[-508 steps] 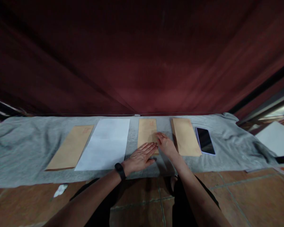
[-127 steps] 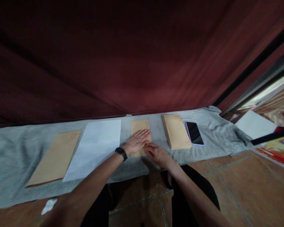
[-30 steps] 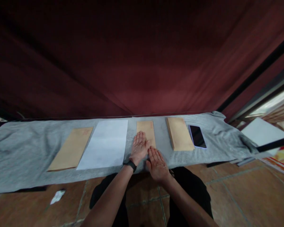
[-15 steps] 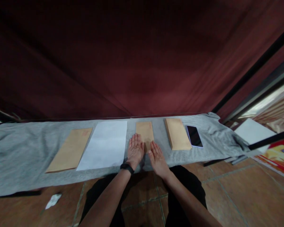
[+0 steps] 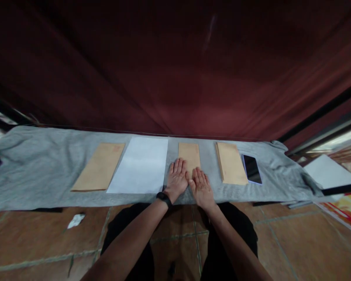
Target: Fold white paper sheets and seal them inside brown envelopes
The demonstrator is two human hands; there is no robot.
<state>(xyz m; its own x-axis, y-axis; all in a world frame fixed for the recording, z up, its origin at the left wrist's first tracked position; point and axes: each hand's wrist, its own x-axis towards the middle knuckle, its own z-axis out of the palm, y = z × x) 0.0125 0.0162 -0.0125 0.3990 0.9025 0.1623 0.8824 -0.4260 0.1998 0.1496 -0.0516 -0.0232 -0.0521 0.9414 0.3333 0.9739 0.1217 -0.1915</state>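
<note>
A brown paper envelope lies flat in front of me, its near part covered by my hands. My left hand, with a black band on the wrist, rests palm down over its lower left side, fingers stretched out. Over the lower right side lies my right hand, also flat with fingers extended. The thumbs nearly meet between them. To the left is a stack of white paper, and beyond it more brown envelopes. A thicker pile of brown envelopes sits to the right.
A phone lies beside the right-hand pile. Everything rests on a narrow surface covered with grey cloth. Behind it hangs a dark red curtain. A white scrap is on the tiled floor.
The view has shifted, so the things on the cloth appear farther right. My right hand has moved up the envelope and closer to the left; both hands stay flat.
</note>
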